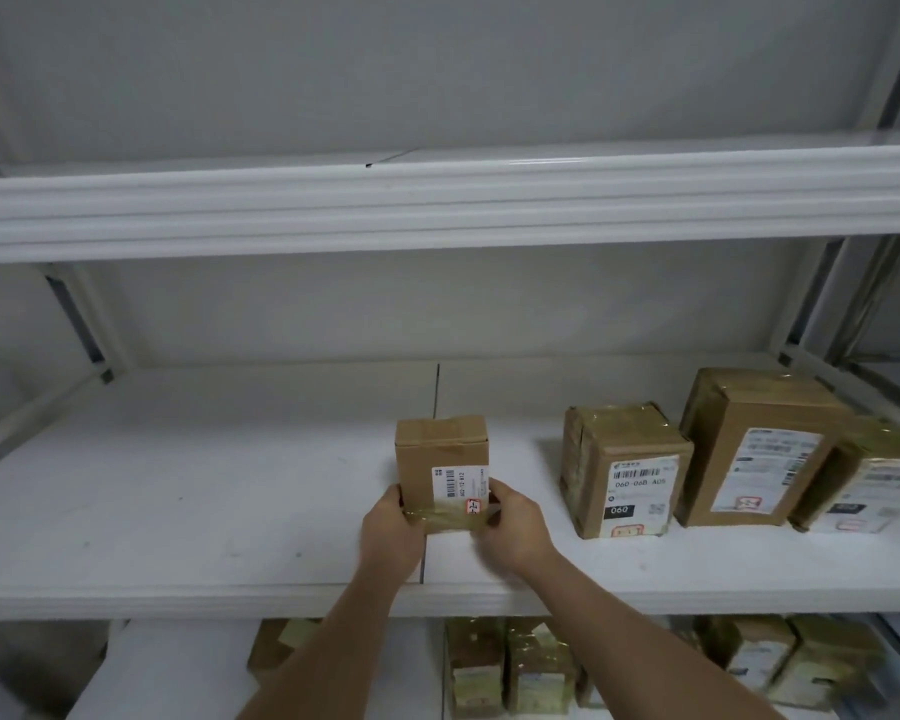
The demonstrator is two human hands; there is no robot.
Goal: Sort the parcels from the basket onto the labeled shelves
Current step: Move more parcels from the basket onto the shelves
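A small brown cardboard parcel (440, 459) with a white barcode label and a red-framed sticker stands upright on the white middle shelf (188, 501), near its centre seam. My left hand (388, 532) grips its lower left edge. My right hand (515, 527) grips its lower right edge. Both hands hold the parcel's taped bottom part. The basket is out of view.
Three taped brown parcels (622, 472) (754, 449) (868, 480) stand in a row on the right of the same shelf. Several more parcels (510, 667) sit on the shelf below. An upper shelf beam (437, 205) crosses overhead. Metal uprights (822, 298) frame the right side.
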